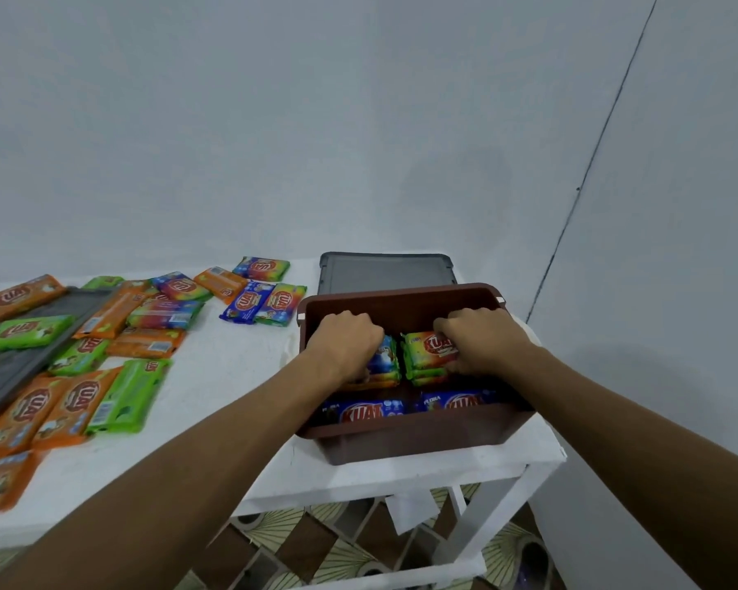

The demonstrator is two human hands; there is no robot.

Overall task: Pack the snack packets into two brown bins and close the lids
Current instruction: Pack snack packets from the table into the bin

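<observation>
A brown bin (401, 436) stands open on the right end of the white table (231, 368). Both my hands are inside it. My left hand (346, 340) grips a stack of snack packets (384, 364) on the bin's left side. My right hand (482, 340) grips a second stack topped by a green and orange packet (422, 351). Two blue packets (369, 410) stand along the bin's near wall. Several loose orange, green, blue and rainbow packets (103, 376) lie spread over the table's left half.
A grey lid (384, 272) lies flat behind the bin against the wall. Another grey lid or tray (26, 334) lies at the far left under some packets. The table's right edge is just past the bin, beside a wall corner. Patterned floor shows below.
</observation>
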